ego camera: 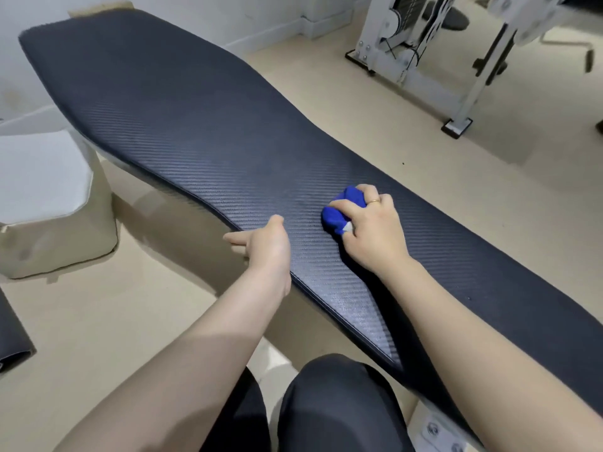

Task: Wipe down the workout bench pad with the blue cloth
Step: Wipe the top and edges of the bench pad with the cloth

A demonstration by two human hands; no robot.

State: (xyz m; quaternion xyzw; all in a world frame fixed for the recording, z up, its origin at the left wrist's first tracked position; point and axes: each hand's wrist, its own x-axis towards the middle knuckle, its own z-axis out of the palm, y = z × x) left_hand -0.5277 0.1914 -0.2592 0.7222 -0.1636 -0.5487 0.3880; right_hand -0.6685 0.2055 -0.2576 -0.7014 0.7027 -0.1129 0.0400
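Note:
The long black textured bench pad (182,119) runs from the far left to the near right. My right hand (375,226), with a gold ring on one finger, presses a bunched blue cloth (339,212) flat onto the narrow middle of the pad. My left hand (264,243) grips the pad's near edge just left of the cloth, thumb on top and fingers curled under the edge.
A white and beige cushioned block (49,203) stands on the floor to the left of the bench. A white exercise machine frame (424,44) stands at the back right. A dark rolled mat (13,337) lies at the left edge. My knees (326,402) are below the pad.

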